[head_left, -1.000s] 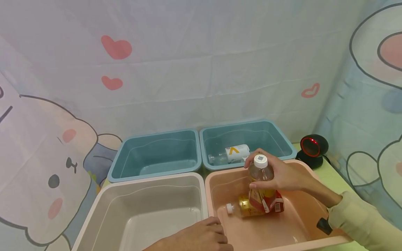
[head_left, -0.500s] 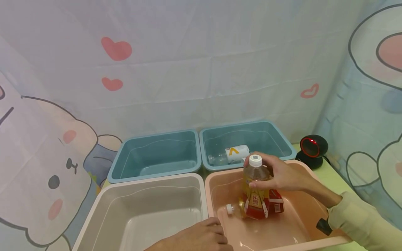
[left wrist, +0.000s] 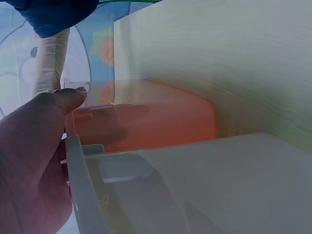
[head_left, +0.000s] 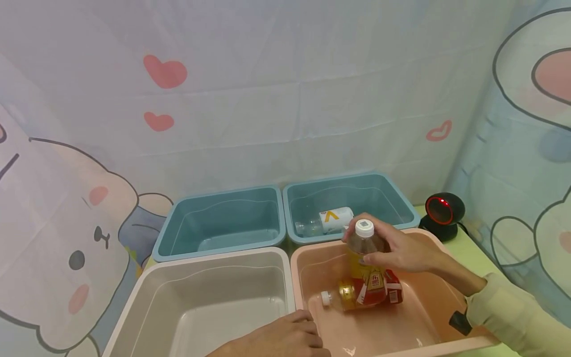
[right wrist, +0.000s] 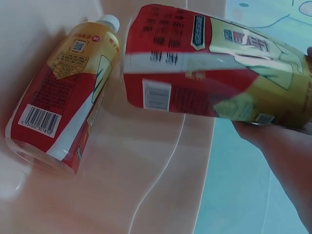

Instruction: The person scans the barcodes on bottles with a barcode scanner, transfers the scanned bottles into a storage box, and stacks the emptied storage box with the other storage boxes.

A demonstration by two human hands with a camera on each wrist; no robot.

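My right hand (head_left: 394,248) grips the upper part of a tea bottle (head_left: 368,263) with a white cap and a red and yellow label, held upright inside the pink bin (head_left: 446,317). The right wrist view shows that held bottle (right wrist: 214,68) close up. A second, matching bottle (head_left: 352,293) lies on its side on the bin floor below it, and the right wrist view shows this lying bottle (right wrist: 63,92) too. My left hand (head_left: 281,339) rests on the front rim where the white bin (head_left: 147,282) meets the pink one; the left hand (left wrist: 34,161) holds nothing.
Two teal bins stand behind: the left one (head_left: 178,233) holds nothing visible, the right one (head_left: 401,203) holds a clear bottle (head_left: 325,220) with a white label. A black scanner with a red light (head_left: 441,210) sits at the right. A cartoon-print curtain hangs behind.
The right hand has lowered the upright bottle deeper into the pink bin, closer to the lying bottle. The left hand has stayed on the rim.
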